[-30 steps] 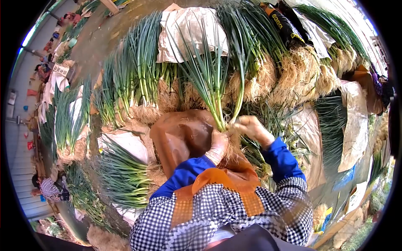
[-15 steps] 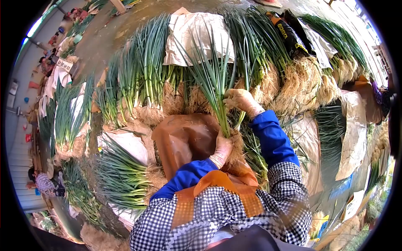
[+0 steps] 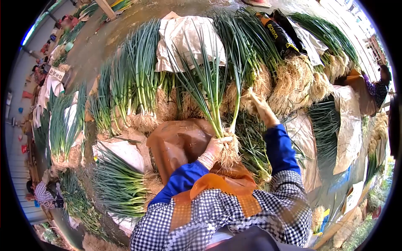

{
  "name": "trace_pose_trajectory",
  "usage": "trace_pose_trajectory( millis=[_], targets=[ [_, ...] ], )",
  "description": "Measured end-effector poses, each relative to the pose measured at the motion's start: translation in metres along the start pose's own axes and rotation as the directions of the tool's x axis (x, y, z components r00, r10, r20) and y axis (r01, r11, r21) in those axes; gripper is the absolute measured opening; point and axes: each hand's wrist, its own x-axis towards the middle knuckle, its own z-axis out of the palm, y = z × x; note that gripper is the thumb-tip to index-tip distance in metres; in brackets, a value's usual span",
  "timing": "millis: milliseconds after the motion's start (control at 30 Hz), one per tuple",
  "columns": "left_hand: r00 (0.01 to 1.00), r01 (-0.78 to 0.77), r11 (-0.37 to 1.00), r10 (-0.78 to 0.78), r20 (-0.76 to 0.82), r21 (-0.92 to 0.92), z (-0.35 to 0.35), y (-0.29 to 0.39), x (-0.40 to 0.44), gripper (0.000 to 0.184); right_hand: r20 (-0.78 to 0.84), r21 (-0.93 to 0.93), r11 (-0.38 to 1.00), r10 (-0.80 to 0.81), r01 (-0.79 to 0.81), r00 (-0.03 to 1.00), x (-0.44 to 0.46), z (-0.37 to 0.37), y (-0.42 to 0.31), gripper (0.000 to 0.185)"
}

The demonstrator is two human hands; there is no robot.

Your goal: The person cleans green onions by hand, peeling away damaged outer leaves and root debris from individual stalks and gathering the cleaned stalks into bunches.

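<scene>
The left hand (image 3: pixel 214 149) clasps wiry-rooted onions (image 3: pixel 215 116); I cannot tell if the right hand (image 3: pixel 260 108) pinches.

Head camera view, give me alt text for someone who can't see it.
The left hand grips green onions near their roots over a brown apron, while the right hand is raised nearby. More onion bunches lie ahead.

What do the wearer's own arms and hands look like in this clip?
Plain bright-blue sleeves cover the forearms to near the wrists, with black-and-white checked sleeves above them. The left hand and right hand show beyond the blue; whether thin gloves cover them is hard to tell. No cables are visible.
</scene>
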Motion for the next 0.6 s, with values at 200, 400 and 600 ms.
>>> trace_pose_trajectory(
  millis=[200,400,600],
  targets=[
    [0.989,-0.01,0.891,0.076,-0.129,0.453,0.009,0.001,0.023,0.02,-0.068,-0.871,0.402,-0.669,0.283,0.74,0.056,0.06,0.029,0.031],
    [0.981,-0.044,0.998,0.037,0.192,0.036,0.058,0.061,-0.061,0.018,-0.188,-0.387,0.881,-0.363,0.271,0.913,0.06,0.03,-0.002,0.035],
    [0.743,-0.433,0.885,0.458,0.488,-0.17,0.065,0.142,-0.128,0.01,-0.399,-0.861,0.443,-0.287,-0.249,0.871,0.111,-0.016,-0.014,0.052]
  ],
)
